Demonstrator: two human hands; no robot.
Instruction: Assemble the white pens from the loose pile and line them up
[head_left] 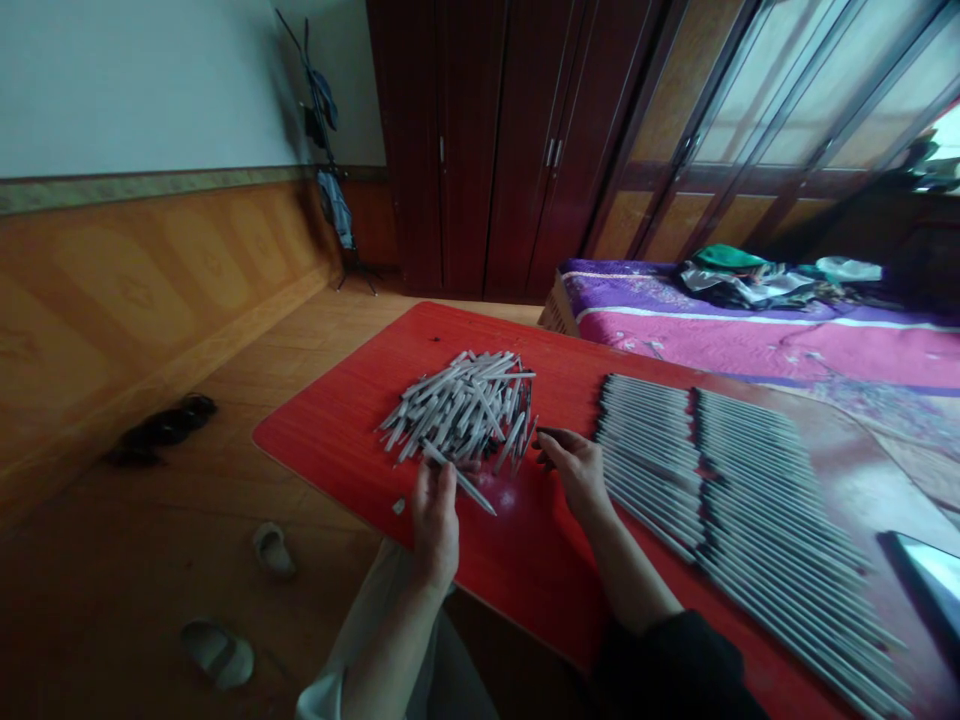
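Observation:
My left hand (435, 515) is closed around a slim grey-white pen barrel (471, 490), whose pointed end slants down to the right over the red table. Just beyond it lies a loose heap of similar pen barrels (465, 405), pointing in many directions. To the right of the heap, my right hand (574, 465) is pinched, thumb and fingers together. Something small and dark seems to sit at its fingertips, too small to name. Beside that hand, pens with black ends (649, 450) lie side by side, and a second long row of pens (787, 520) adjoins them.
The red table (352, 430) bears a small pale scrap (399, 507) near its front edge. A dark-framed tablet or phone (926, 585) lies at the right. Behind stand a bed (750, 345) and a dark wardrobe (480, 150). Slippers (217, 652) lie on the floor.

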